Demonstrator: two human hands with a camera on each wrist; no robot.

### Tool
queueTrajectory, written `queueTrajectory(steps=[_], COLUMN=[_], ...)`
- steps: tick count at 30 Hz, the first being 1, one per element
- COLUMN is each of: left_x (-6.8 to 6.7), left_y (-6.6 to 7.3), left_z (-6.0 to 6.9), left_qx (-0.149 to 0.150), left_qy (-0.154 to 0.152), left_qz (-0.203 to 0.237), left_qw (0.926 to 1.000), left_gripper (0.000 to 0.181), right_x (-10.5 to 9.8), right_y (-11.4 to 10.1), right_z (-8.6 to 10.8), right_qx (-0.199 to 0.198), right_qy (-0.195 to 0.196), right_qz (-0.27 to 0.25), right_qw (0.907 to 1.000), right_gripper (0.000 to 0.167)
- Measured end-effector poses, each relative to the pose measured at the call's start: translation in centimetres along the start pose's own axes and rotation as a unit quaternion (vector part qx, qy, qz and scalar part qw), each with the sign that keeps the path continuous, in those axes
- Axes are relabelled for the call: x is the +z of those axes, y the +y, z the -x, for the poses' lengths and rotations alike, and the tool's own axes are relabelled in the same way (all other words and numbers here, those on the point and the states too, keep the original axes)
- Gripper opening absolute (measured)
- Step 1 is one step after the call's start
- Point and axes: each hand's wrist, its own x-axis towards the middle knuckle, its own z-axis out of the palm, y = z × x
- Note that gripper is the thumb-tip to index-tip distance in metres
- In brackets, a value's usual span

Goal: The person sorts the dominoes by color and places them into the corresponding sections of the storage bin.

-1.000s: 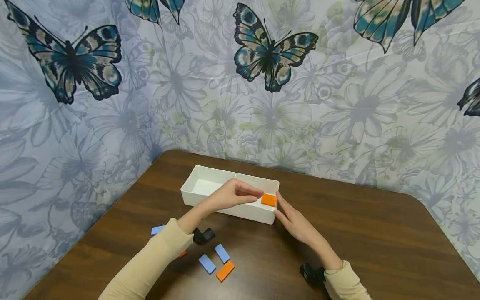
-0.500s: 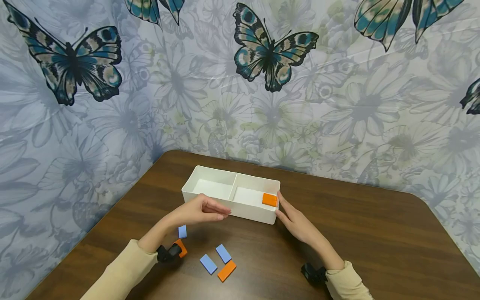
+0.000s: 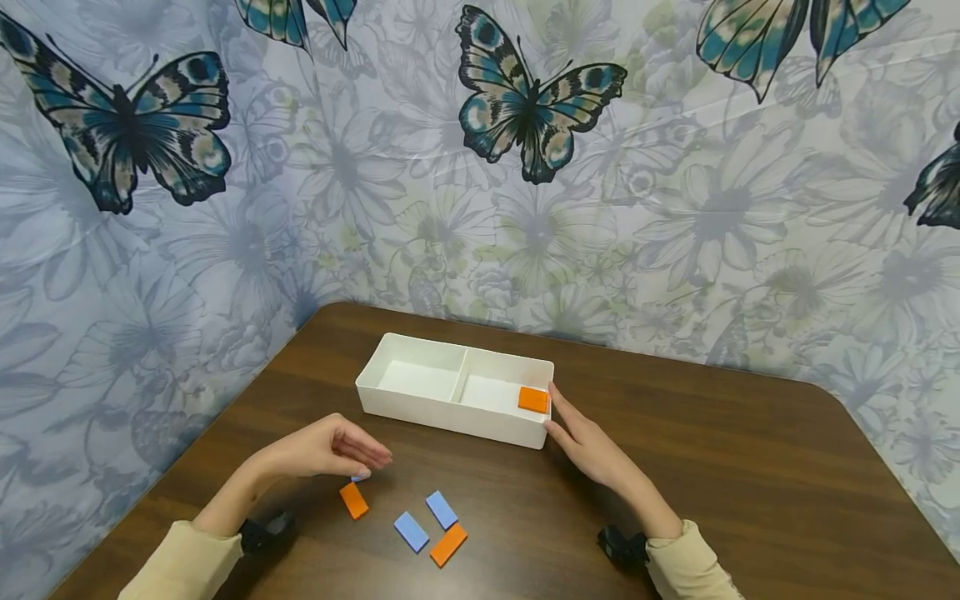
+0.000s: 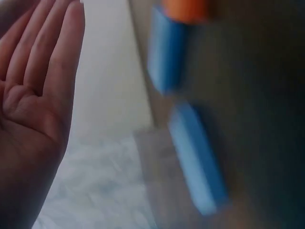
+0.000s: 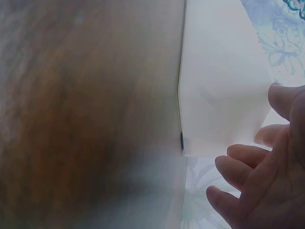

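Observation:
In the head view, my left hand [image 3: 330, 448] hovers above the table with its fingers loosely extended and nothing visible in them. Just beneath its fingertips lies a blue block [image 3: 359, 478], mostly hidden by the hand. An orange block [image 3: 354, 501] is right beside that one. My right hand [image 3: 588, 446] rests its fingers and thumb against the right end of a white two-compartment box [image 3: 450, 417]. Inside the box's right compartment, an orange block [image 3: 533, 400] sits by the end wall. The right wrist view shows these fingers near the white wall [image 5: 219, 81].
Two blue blocks [image 3: 411, 532] and an orange block [image 3: 448, 546] lie on the brown table [image 3: 712, 467] in front of the box. Blurred blue blocks [image 4: 195, 160] appear in the left wrist view. A butterfly-patterned cloth [image 3: 420, 208] hangs behind the table.
My left hand has moved from over the box's right compartment, back and left to the blocks on the table. My right hand has stayed at the box's end.

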Motion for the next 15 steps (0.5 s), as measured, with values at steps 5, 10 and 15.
queueTrajectory(steps=[5,10,15], left_x=[-0.5,-0.8,-0.7], left_y=[-1.1,-1.9,-2.2], left_z=[3.1,4.3,3.9], left_qx=[-0.004,-0.014,-0.013], left_qy=[-0.015,-0.013,-0.011], left_qz=[0.012,0.019,0.026], left_qw=[0.9998,0.9996,0.9995], left_gripper=[0.033,0.035,0.036], right_x=[0.3,0.2,0.0], right_y=[-0.1,-0.1,-0.2], right_z=[0.0,0.0,-0.1], right_qx=[0.003,0.0,0.0], right_qy=[-0.005,-0.003,-0.001], right_qz=[-0.003,-0.002,-0.004], right_qw=[1.0,1.0,1.0], right_gripper=[0.067,0.067,0.067])
